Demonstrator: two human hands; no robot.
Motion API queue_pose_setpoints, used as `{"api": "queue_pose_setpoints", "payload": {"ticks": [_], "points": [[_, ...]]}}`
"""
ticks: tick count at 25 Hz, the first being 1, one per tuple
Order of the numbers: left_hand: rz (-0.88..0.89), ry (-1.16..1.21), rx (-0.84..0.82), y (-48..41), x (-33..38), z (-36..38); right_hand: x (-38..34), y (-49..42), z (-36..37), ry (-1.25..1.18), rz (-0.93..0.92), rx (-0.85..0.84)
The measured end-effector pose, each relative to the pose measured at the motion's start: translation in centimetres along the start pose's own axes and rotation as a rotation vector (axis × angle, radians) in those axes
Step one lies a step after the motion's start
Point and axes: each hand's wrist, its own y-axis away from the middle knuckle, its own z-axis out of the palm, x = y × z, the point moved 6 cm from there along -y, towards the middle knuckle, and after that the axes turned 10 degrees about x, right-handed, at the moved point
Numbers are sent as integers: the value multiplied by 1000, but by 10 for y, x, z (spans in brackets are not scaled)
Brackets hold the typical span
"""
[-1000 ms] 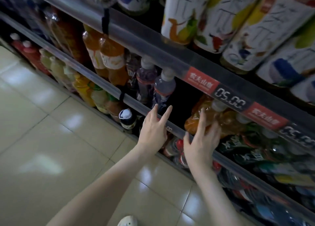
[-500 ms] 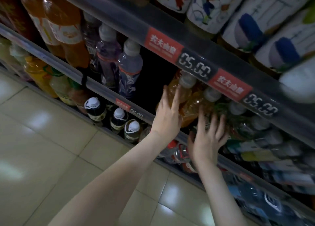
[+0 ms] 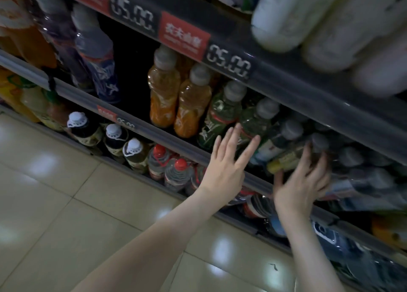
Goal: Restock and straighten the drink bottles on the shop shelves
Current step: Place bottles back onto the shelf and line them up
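Note:
On the middle shelf stand two orange drink bottles (image 3: 164, 89) with grey caps, then green-labelled bottles (image 3: 220, 115) to their right. My left hand (image 3: 226, 166) is spread flat with straight fingers just in front of the green bottles, its fingertips at their lower part. Further right, my right hand (image 3: 301, 181) wraps a tilted yellow-labelled bottle (image 3: 284, 159), thumb beneath and fingers over it; this area is blurred. More grey-capped bottles (image 3: 350, 157) crowd the shelf behind it.
The shelf's grey front rail (image 3: 167, 142) runs under my hands. Price tags (image 3: 229, 62) line the shelf edge above. Purple bottles (image 3: 94, 49) stand left of a dark gap. Dark white-capped bottles (image 3: 83, 126) and red-capped jugs (image 3: 176, 175) fill the bottom shelf. The floor (image 3: 66, 203) is tiled.
The view and both hands have shifted right along the shelf. My left hand left the orange bottles for the green ones; my right hand moved onto the yellow-labelled bottle.

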Motion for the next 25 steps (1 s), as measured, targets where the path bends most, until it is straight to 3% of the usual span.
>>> {"api": "queue_pose_setpoints", "payload": {"ticks": [5,11,15,19,22,25], "points": [[48,-181,23,-14,43,27,21,-30,14,-339,-9,-231],[56,-369,47,-49,59,43,22,-3,-16,-562,-129,7],[60,-376,158,-53,59,38,52,19,-35,-754,7,54],[75,-409,184,-46,55,31,74,5,-24,-745,108,70],[70,-506,160,-45,60,39,57,-7,-17,-690,15,2],[-13,-444,87,-38,68,48,47,-30,-11,-253,-102,75]]}}
